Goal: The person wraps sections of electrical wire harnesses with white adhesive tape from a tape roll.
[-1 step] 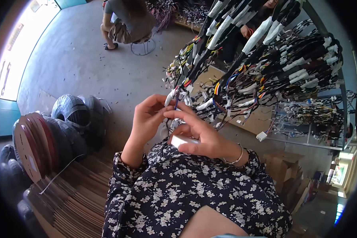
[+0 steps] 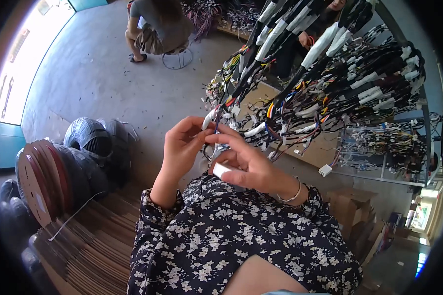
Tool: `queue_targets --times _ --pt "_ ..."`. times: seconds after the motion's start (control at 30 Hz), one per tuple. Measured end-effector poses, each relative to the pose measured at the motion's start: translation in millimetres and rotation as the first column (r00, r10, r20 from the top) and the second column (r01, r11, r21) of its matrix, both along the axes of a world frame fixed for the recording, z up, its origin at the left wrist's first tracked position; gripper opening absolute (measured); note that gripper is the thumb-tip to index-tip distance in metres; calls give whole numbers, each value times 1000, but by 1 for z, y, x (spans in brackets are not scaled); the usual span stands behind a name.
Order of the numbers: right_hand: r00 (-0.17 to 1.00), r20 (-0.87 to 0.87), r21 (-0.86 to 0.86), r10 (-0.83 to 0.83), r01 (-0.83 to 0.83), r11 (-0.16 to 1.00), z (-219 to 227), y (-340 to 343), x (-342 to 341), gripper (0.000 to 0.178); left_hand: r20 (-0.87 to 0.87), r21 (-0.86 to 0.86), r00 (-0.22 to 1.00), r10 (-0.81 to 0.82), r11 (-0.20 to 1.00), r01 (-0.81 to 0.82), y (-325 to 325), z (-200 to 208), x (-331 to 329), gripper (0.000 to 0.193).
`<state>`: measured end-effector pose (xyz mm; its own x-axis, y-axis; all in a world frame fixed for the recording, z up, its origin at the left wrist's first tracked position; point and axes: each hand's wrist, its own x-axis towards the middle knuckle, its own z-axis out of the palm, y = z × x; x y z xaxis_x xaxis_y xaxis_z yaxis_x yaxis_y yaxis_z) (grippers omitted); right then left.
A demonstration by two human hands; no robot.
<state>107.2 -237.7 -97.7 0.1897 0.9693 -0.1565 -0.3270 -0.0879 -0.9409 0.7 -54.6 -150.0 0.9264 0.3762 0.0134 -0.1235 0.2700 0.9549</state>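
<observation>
My left hand (image 2: pixel 182 147) and my right hand (image 2: pixel 248 164) meet in front of my chest. Both pinch the end of a thin wire bundle (image 2: pixel 216 129) that hangs down from a big rack of wire harnesses (image 2: pixel 330 78). The left fingertips touch a white connector (image 2: pixel 209 118) on that bundle. My right hand also keeps a small white piece (image 2: pixel 221 170) tucked under its thumb; what it is I cannot tell. The harnesses are black, with coloured wires and white taped sections and plugs. A bangle sits on my right wrist.
A person sits on a stool (image 2: pixel 157 29) on the concrete floor at the back, and another sits behind the harness rack (image 2: pixel 325 12). Coils of black cable (image 2: pixel 88 137) and red-faced reels (image 2: pixel 37 182) lie to my left, above stacked cardboard sheets (image 2: pixel 93 241). Cardboard boxes (image 2: pixel 359 221) stand on the right.
</observation>
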Motion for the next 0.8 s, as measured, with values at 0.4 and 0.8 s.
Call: queue_targets --times 0.4,0.8 --pt "984 -176 119 2 19 993 -6 -11 33 56 -26 175 991 128 977 -122 4 -7 31 17" --pt "912 -410 146 11 53 988 2 -53 17 63 -6 315 1000 13 949 -11 -28 -6 20 52"
